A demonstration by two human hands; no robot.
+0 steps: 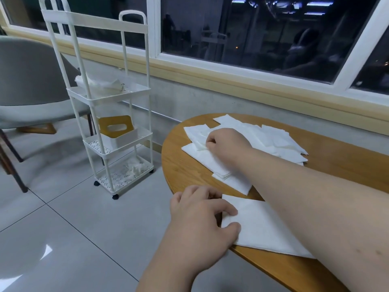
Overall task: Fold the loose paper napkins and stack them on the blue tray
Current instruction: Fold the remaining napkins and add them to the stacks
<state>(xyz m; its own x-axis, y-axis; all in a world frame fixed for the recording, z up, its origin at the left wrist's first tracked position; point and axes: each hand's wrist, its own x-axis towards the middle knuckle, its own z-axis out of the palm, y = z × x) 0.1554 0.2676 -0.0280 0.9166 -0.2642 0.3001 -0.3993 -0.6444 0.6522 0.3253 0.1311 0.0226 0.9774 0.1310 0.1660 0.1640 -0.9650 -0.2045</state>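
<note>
On the round wooden table [185, 175], loose napkins [273, 140] lie heaped. The right hand [225, 142] pinches one napkin's edge. The left hand [200, 220] presses flat, fingers spread, on a nearer napkin [259, 226].

Landmark: white three-tier rolling cart [109, 114] on the floor.
Floor: glossy pale grey tiles [63, 228] under the cart.
Left of cart: grey chair [31, 81].
Behind cart: grey wall [189, 98], dark white-framed windows [252, 32].
Right of cart: wooden table [189, 171].
</note>
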